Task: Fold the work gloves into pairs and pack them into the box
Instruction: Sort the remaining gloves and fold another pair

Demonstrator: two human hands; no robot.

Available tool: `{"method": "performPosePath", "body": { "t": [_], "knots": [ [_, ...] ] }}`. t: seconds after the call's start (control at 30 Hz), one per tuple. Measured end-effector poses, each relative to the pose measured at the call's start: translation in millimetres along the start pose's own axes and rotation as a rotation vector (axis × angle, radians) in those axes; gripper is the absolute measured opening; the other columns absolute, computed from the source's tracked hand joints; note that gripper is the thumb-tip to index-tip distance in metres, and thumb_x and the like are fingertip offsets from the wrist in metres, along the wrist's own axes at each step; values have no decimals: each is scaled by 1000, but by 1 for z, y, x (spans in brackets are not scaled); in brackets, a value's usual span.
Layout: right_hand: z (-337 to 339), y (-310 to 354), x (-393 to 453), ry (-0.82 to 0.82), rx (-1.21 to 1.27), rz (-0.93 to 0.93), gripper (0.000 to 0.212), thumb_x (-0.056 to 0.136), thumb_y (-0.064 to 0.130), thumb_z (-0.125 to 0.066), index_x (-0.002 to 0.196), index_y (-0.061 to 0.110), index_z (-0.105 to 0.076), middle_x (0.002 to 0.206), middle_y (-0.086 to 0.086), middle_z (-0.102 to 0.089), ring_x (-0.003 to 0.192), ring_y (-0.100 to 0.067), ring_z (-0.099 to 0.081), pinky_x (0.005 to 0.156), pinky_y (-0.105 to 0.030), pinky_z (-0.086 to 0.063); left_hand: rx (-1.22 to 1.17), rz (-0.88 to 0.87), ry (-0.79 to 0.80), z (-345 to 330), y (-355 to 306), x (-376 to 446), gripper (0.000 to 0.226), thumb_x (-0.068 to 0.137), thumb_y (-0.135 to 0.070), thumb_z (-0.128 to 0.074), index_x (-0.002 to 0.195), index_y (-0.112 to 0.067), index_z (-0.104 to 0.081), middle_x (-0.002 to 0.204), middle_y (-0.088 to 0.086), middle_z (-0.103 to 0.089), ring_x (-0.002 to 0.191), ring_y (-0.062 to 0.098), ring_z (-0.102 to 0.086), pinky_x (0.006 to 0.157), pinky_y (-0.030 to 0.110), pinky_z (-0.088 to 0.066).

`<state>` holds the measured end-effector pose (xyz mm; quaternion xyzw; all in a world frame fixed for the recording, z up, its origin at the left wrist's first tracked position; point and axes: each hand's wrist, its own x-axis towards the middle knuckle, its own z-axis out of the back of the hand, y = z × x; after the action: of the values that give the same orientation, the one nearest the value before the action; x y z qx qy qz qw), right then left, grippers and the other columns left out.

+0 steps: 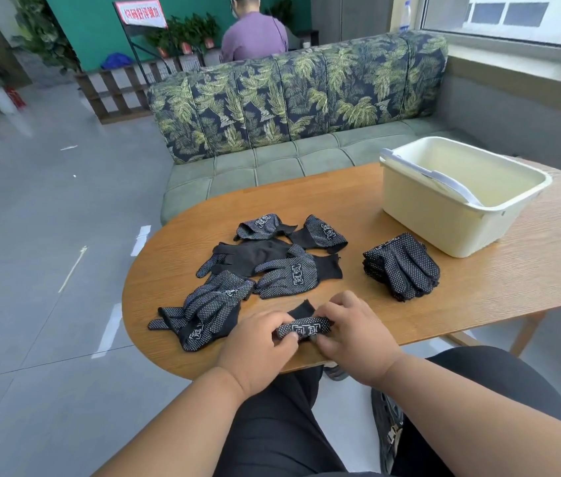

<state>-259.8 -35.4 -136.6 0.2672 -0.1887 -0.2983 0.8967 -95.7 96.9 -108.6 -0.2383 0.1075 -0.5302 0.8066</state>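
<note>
While both hands work at the near edge of the wooden table, the left hand and the right hand each pinch one end of a rolled glove bundle, thumbs underneath and fingers curled over the top. A plain black cuff sticks out behind the roll. Just left of the hands lies a heap of loose gloves, black with white dots, overlapping so that their number cannot be told. To the right, well apart from the heap, sits a neat stack of gloves. Just behind that stack stands the cream plastic box; its handle lies folded inside, and no gloves show in it, though the near wall hides part of the bottom. Beyond the table runs a leaf-patterned sofa, with a seated person behind it, head cut off by the frame.
</note>
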Motion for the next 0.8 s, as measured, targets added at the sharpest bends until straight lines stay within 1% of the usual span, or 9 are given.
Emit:
{"method": "performPosePath", "body": {
  "t": [0.1, 0.2, 0.27, 0.33, 0.4, 0.47, 0.57, 0.67, 0.8],
  "knots": [
    [11, 5, 1, -89, 134, 33, 30, 80, 48, -59, 98, 25, -66, 111, 5, -62, 102, -19, -58, 94, -32, -44, -164, 59, 10, 2, -6, -4, 28, 85, -41, -74, 112, -37, -68, 105, -19, -64, 105, 2, -58, 100, 22, -46],
    [25, 12, 1, 7, 487, -119, 17, 90, 40, -66, 95, 24, -62, 88, -4, -71, 87, -20, -68, 86, -45, -55, -664, 145, 51, 3, -13, -1, 22, 93, -21, -73, 113, -28, -71, 106, -7, -77, 105, 10, -70, 97, 29, -54],
    [27, 16, 2, 70, 741, -204, 14, 91, 34, -71, 100, 26, -63, 92, -7, -76, 89, -23, -74, 86, -52, -59, -922, 202, 51, 2, -19, 3, 25, 98, -5, -65, 120, -16, -69, 113, 0, -78, 110, 16, -72, 92, 26, -56],
    [25, 17, 4, 94, 936, -292, 22, 92, 24, -74, 110, 23, -63, 103, -9, -77, 98, -29, -75, 92, -55, -59, -985, 248, 75, -1, -22, 5, 23, 101, -3, -61, 122, -11, -66, 113, 3, -78, 110, 18, -72, 90, 27, -57],
    [25, 17, 5, 82, 995, -395, 26, 94, 12, -73, 116, 18, -61, 105, -9, -78, 98, -27, -76, 94, -54, -59, -936, 274, 109, -11, -19, 7, 24, 101, -10, -64, 125, -12, -65, 112, 1, -78, 110, 16, -72, 96, 32, -56],
    [28, 10, 6, 20, 862, -475, 31, 93, 14, -74, 118, 26, -60, 103, -1, -78, 93, -17, -76, 91, -46, -61, -873, 339, 122, -18, -14, 9, 33, 99, -19, -69, 130, -17, -60, 104, -5, -79, 103, 11, -74, 96, 32, -56],
    [37, -4, 8, -39, 582, -531, 42, 92, 24, -73, 127, 37, -53, 99, 10, -71, 81, -6, -73, 70, -25, -62, -660, 353, 93, -19, -7, 12, 43, 94, -36, -72, 134, -29, -55, 97, -15, -76, 97, 2, -70, 95, 27, -54],
    [40, -16, 8, -77, 336, -487, 53, 93, 28, -70, 139, 38, -46, 107, 10, -69, 77, -3, -67, 69, -22, -56, -326, 252, 7, -11, -4, 15, 35, 93, -39, -70, 127, -35, -61, 115, -19, -65, 105, -5, -60, 90, 11, -43],
    [34, -13, 8, -93, 189, -429, 59, 92, 35, -68, 144, 38, -41, 113, 5, -65, 79, -7, -65, 75, -32, -57, 182, 87, -18, -2, -1, 26, 43, 96, -48, -60, 136, -32, -61, 153, -9, -42, 143, 17, -31, 120, 33, -24]
  ]
}}
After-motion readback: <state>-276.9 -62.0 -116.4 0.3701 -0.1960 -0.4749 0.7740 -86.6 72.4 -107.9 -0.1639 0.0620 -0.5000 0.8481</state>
